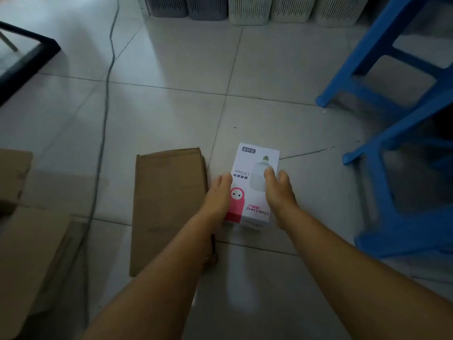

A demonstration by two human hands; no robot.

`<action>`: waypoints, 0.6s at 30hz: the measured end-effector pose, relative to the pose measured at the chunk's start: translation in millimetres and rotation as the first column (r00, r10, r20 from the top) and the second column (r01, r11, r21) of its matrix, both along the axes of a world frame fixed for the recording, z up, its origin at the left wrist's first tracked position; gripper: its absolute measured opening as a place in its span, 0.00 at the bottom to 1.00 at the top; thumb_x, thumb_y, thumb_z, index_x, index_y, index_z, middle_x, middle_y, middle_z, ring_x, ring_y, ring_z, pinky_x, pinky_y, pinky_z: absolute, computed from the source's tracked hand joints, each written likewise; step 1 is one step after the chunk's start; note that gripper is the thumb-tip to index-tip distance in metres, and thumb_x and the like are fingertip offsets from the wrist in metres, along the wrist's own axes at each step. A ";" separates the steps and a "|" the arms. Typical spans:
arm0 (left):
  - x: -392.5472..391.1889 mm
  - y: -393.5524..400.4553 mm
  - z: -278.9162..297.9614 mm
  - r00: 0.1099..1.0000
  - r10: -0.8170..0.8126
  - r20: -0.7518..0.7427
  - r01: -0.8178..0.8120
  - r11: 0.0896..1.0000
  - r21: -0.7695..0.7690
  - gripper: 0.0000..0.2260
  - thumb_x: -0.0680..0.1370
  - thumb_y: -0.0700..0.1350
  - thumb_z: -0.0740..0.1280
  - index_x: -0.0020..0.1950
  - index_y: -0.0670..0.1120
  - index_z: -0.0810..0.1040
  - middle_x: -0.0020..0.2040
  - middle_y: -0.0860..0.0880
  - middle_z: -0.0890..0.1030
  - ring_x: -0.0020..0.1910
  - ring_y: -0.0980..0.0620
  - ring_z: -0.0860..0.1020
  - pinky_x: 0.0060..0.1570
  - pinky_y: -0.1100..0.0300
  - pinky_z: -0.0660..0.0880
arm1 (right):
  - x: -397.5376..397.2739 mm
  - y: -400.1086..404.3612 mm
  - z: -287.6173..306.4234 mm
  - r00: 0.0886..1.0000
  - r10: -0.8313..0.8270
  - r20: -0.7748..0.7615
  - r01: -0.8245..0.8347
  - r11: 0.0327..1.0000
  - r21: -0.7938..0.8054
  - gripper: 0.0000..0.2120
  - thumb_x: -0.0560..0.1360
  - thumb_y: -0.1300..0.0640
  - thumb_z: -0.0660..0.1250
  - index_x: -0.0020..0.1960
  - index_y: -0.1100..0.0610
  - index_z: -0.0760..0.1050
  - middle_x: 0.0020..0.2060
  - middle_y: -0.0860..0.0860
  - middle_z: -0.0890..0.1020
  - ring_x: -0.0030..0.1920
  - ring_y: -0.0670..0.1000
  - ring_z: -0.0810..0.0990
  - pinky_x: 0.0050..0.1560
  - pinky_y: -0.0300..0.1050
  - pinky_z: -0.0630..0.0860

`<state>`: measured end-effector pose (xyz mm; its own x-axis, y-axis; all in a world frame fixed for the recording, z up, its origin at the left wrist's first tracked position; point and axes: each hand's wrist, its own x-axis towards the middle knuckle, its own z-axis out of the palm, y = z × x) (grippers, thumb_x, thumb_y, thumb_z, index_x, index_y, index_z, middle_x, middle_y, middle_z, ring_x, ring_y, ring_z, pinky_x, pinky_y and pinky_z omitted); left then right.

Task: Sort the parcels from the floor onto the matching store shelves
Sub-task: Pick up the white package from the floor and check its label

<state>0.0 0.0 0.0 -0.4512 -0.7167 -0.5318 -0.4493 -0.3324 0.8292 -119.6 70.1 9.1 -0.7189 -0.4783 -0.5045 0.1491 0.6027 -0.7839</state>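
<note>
A white and pink LED bulb box [253, 165] lies flat on the tiled floor in front of me. My left hand [218, 195] presses against its left side and my right hand [278, 190] rests on its right side and top, so both hands clasp it. A flat brown cardboard parcel [168, 204] lies just left of the box, partly under my left forearm. More brown cardboard boxes [27, 241] sit at the far left edge.
A blue plastic stool [402, 119] stands close on the right. A grey cable [105, 114] runs along the floor on the left. A black-framed glass panel [27, 57] is at the upper left. Perforated plastic bins [250, 8] line the far wall.
</note>
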 end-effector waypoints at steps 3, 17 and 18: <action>-2.3 -3.8 -18.6 1.000 -0.017 -0.015 0.017 1.000 0.010 0.19 0.83 0.56 0.50 0.59 0.46 0.75 0.49 0.48 0.82 0.43 0.54 0.82 0.33 0.65 0.74 | 0.8 -6.7 -19.4 0.998 -0.006 -0.059 0.008 0.999 0.038 0.29 0.78 0.44 0.57 0.75 0.55 0.59 0.69 0.58 0.70 0.58 0.60 0.78 0.52 0.58 0.80; -1.3 3.2 -25.0 0.987 -0.155 -0.049 0.151 0.986 -0.063 0.17 0.85 0.54 0.48 0.59 0.56 0.76 0.55 0.51 0.80 0.45 0.59 0.77 0.44 0.61 0.75 | -3.7 0.5 -47.7 0.996 0.071 -0.057 -0.067 0.996 0.056 0.50 0.66 0.39 0.74 0.77 0.54 0.50 0.72 0.57 0.63 0.67 0.60 0.69 0.63 0.59 0.73; -2.9 2.2 -22.5 0.990 -0.123 -0.071 0.116 0.989 -0.092 0.15 0.85 0.51 0.51 0.62 0.54 0.76 0.60 0.48 0.80 0.49 0.55 0.79 0.49 0.56 0.78 | -5.2 -0.4 -45.7 0.997 0.059 -0.040 -0.057 0.997 0.049 0.51 0.65 0.37 0.74 0.77 0.54 0.50 0.72 0.57 0.63 0.68 0.60 0.68 0.64 0.60 0.72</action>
